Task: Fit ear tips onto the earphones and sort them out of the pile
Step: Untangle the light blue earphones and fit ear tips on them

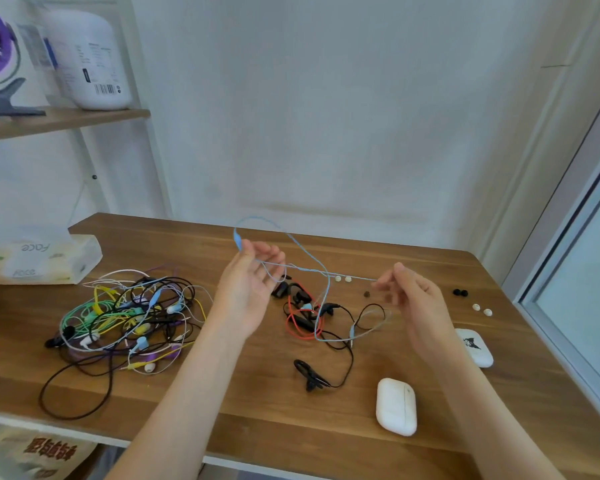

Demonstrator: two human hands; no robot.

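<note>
Blue earphones [237,241] are held up above the middle of the wooden desk [222,410], their thin cable stretched almost level between both hands, with 1 loop arching toward the wall and more cable drooping down to the desk surface. The left hand [250,282] is turned palm up with its fingers loosely curled, the cable running across them and caught at the thumb beside a thicker blue inline piece. The right hand [413,299] pinches the other end of the taut stretch between thumb and forefinger; its fingertips are blurred. Below the hands, near the desk's centre, lie black and red earphones [303,320] in a loose heap, touching the hanging blue cable. Toward the left edge sits the tangled pile [129,317] of green, yellow, purple, black, white and blue earphones. Ear tips lie apart along the back right part of the desk: 2 white ear tips [343,279] just behind the taut cable, 1 dark ear tip [367,293] near them, 2 black ear tips [460,292] and 2 more white tips [482,309] close to the right edge. A white case [395,407] rests near the front edge, and a printed case [473,346] lies by the right edge. A tissue pack [39,258] sits at the back left corner.
</note>
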